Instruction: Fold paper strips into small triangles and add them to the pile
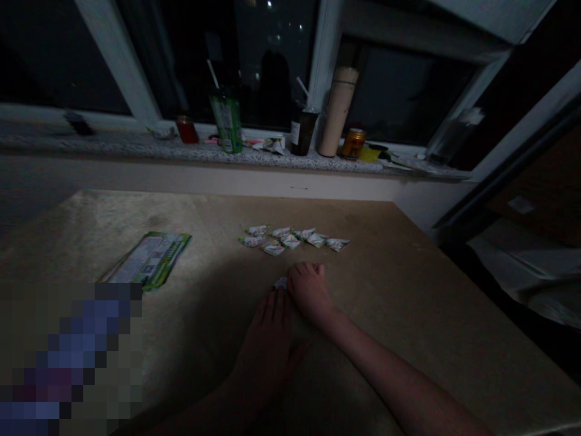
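My left hand point(267, 339) lies flat on the table, fingers stretched out. Its fingertips rest at the near edge of a small printed packet point(280, 283), mostly covered. Just right of that packet, my right hand point(311, 290) is closed, fingers curled down against the tabletop; whatever they grip is hidden. Beyond both hands, several small folded white packets point(290, 241) with green and red print lie in two loose rows. To the left is a flat green and white printed package point(152, 257), its lower part covered by a pixelated patch.
The wooden table point(385, 272) reaches to the wall below a window. On the speckled sill point(154, 145) stand a green cup point(229, 121), a dark cup with a straw point(302, 130), a tall beige bottle point(338, 112), an orange can point(353, 144) and a red jar point(186, 129). The light is dim.
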Available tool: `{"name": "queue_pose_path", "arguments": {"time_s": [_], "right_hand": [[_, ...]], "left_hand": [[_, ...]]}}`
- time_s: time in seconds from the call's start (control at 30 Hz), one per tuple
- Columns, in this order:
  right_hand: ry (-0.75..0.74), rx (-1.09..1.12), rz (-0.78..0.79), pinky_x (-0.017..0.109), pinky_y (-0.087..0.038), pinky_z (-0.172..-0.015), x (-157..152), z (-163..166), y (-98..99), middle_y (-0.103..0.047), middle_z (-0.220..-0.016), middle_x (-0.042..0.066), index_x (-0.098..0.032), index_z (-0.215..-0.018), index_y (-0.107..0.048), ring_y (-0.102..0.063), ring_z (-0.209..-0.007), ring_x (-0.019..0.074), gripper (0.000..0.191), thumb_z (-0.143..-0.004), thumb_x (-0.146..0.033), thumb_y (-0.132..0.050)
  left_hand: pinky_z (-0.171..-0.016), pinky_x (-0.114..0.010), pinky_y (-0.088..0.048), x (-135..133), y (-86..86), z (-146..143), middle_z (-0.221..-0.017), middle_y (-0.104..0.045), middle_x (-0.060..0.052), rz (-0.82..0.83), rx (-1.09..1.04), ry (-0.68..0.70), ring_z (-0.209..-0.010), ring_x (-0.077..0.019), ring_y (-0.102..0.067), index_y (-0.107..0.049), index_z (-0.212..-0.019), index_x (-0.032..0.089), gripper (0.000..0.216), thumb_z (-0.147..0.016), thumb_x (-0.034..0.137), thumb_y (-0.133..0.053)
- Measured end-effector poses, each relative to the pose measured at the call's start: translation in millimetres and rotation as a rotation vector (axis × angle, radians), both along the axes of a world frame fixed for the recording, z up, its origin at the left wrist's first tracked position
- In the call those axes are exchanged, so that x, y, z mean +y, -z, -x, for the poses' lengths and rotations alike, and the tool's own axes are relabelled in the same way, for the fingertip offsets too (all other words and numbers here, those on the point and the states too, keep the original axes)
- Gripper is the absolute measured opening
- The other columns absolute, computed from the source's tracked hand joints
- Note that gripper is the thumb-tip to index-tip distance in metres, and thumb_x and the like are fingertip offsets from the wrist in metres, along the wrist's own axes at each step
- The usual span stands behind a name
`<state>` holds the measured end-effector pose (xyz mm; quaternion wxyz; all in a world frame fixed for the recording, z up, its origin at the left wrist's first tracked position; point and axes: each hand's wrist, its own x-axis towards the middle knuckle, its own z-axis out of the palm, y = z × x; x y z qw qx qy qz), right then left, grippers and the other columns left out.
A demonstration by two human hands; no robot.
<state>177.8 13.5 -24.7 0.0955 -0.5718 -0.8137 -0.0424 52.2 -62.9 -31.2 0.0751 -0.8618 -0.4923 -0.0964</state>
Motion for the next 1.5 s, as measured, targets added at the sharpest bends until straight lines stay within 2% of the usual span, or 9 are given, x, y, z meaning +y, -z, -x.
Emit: {"name": "queue_pose_path", "arguments": {"time_s": [0.23, 0.53, 0.7, 0.83, 0.97, 1.1, 1.37, 1.5], "right_hand": [[-0.004, 0.008, -0.002, 0.037, -0.03, -0.08, 0, 0, 0.2, -0.063, -0.093, 0.01, -0.015, -0.089, -0.06, -0.05, -0.092, 0.0237, 0.02, -0.094, -0.019, -0.041], [-0.009, 0.007, 0.0, 0.037, -0.031, -0.081, 0, -1, 1.1, -0.063, -0.094, 0.009, -0.016, -0.089, -0.06, -0.051, -0.092, 0.0238, 0.019, -0.094, -0.02, -0.042], [0.006, 0.012, 0.033, 0.037, -0.03, -0.081, 1, -1, 1.0, -0.063, -0.095, 0.009, -0.017, -0.091, -0.06, -0.051, -0.093, 0.023, 0.018, -0.094, -0.022, -0.042], [0.006, 0.024, 0.025, 0.037, -0.029, -0.081, 1, -1, 1.3, -0.063, -0.095, 0.007, -0.017, -0.09, -0.06, -0.051, -0.093, 0.0229, 0.017, -0.094, -0.022, -0.043], [0.005, 0.027, 0.022, 0.037, -0.029, -0.081, 0, -1, 0.3, -0.063, -0.096, 0.008, -0.017, -0.091, -0.06, -0.051, -0.094, 0.0228, 0.017, -0.094, -0.022, -0.044], [0.004, 0.026, 0.027, 0.036, -0.028, -0.081, 0, -2, -0.6, -0.063, -0.095, 0.008, -0.017, -0.091, -0.06, -0.051, -0.093, 0.0227, 0.017, -0.094, -0.023, -0.044], [0.018, 0.045, 0.03, 0.036, -0.028, -0.081, 1, -3, 1.3, -0.064, -0.095, 0.008, -0.018, -0.09, -0.061, -0.051, -0.094, 0.0227, 0.019, -0.094, -0.023, -0.044], [0.021, 0.056, 0.022, 0.036, -0.028, -0.081, 1, -3, 1.9, -0.064, -0.094, 0.008, -0.018, -0.089, -0.062, -0.051, -0.094, 0.0225, 0.019, -0.094, -0.024, -0.044]], "left_hand": [[-0.101, -0.045, -0.036, 3, -3.0, 0, -0.134, -0.048, -0.024, -0.001, 0.026, 0.02, -0.122, -0.0355, -0.047, -0.05, -0.128, -0.001, 0.074, -0.083, 0.058, -0.043], [-0.099, -0.045, -0.039, 8, -10.7, 0, -0.134, -0.048, -0.025, 0.076, 0.018, 0.02, -0.119, -0.0358, -0.049, -0.047, -0.13, -0.002, 0.072, -0.083, 0.054, -0.047], [-0.1, -0.045, -0.038, 7, -6.4, 2, -0.139, -0.042, -0.024, 0.045, -0.023, -0.004, -0.121, -0.0357, -0.047, -0.042, -0.133, -0.002, 0.076, -0.082, 0.053, -0.048], [-0.104, -0.044, -0.034, 7, -0.7, 5, -0.135, -0.046, -0.023, 0.003, -0.039, -0.002, -0.124, -0.0344, -0.045, -0.044, -0.132, 0.0, 0.074, -0.082, 0.055, -0.047], [-0.102, -0.042, -0.037, 10, 4.8, 6, -0.136, -0.046, -0.023, -0.007, -0.047, 0.011, -0.124, -0.0335, -0.045, -0.043, -0.133, -0.001, 0.079, -0.082, 0.06, -0.045], [-0.101, -0.044, -0.035, 12, 7.0, 6, -0.134, -0.048, -0.024, -0.02, -0.034, 0.014, -0.122, -0.0342, -0.047, -0.045, -0.132, 0.0, 0.081, -0.08, 0.063, -0.042], [-0.101, -0.047, -0.036, 13, -4.5, 2, -0.131, -0.049, -0.028, 0.036, -0.011, 0.008, -0.12, -0.0383, -0.048, -0.048, -0.128, -0.004, 0.082, -0.08, 0.063, -0.045], [-0.104, -0.048, -0.032, 15, -3.7, 6, -0.136, -0.045, -0.026, 0.033, -0.025, 0.02, -0.125, -0.0374, -0.042, -0.045, -0.131, -0.002, 0.082, -0.079, 0.062, -0.047]]}}
